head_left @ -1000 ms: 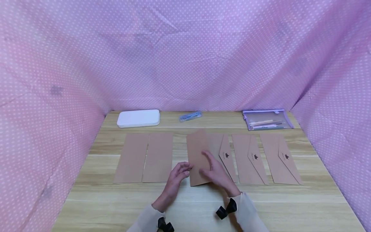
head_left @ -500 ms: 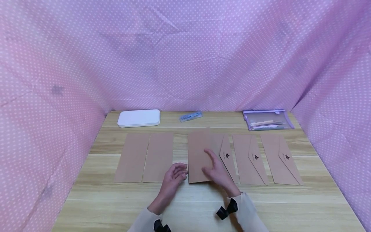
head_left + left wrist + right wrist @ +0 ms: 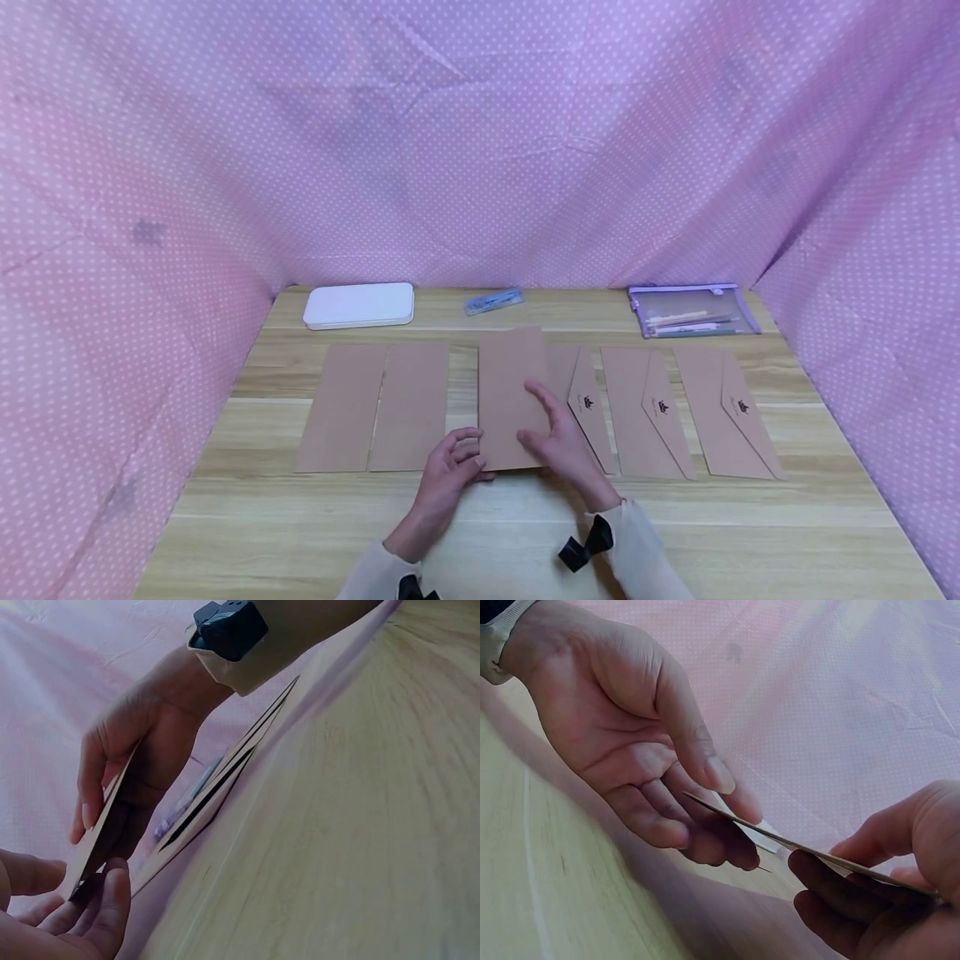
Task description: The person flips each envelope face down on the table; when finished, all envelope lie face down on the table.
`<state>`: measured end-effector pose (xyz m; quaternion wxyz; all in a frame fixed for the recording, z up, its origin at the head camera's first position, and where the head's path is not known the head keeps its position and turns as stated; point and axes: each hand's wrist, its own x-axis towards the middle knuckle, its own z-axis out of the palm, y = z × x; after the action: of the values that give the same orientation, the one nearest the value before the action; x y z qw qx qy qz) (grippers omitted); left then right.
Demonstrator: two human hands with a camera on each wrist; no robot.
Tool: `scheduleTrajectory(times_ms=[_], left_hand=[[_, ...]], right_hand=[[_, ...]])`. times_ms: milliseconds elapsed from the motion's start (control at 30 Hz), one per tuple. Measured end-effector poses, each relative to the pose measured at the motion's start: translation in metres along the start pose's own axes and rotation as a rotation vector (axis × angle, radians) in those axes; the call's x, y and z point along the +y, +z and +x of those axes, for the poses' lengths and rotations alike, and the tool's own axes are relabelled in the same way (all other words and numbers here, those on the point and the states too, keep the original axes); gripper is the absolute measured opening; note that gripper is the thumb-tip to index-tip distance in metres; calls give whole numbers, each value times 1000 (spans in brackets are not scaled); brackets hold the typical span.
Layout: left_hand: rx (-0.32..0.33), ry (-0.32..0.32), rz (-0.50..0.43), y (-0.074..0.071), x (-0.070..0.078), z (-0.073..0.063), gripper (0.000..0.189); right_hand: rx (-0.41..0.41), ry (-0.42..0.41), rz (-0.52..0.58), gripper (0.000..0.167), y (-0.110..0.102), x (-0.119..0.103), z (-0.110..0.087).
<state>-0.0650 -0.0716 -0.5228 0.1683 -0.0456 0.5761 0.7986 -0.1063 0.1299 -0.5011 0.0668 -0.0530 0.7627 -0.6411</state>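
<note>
- Held brown paper point(image 3: 506, 392), ctr: matt, smooth.
- Table point(image 3: 225, 533): wood-grain, smooth w/ low sheen.
- Curtain point(image 3: 480, 167), 12 o'c: wrinkled cloth.
- Case point(image 3: 358, 305), 11 o'c: smooth; metal or plastic unclear.
- Pouch point(image 3: 684, 301), 1 o'c: see-thru mat'l.

Plain brown rectangular paper envelope point(image 3: 506, 400), held raised above wood-grain surface point(image 3: 517, 542), about midway between left and right edges, long sides toward far edge.
</note>
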Motion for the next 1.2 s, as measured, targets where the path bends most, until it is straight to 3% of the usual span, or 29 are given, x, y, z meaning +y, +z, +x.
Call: scheduleTrajectory(times_ms=[233,633,800,1033,1200], left_hand=[[35,12,-20,2,-2,1,46],[91,32,-39,0,9,-1,44],[95,42,-34,-4,10,-1,44],[98,48,-22,-7,11,-3,44],[112,47,-19,-11,11,-3,44]], right_hand=[[6,-4,-4,78,2,0,-1],[11,2,-2,71,1,-1,-5],[-26,46,11,68,-3,-3,-11],[-89,32,81,62,-9,4,-19],[-97,30,74,59,-12,8,-25]])
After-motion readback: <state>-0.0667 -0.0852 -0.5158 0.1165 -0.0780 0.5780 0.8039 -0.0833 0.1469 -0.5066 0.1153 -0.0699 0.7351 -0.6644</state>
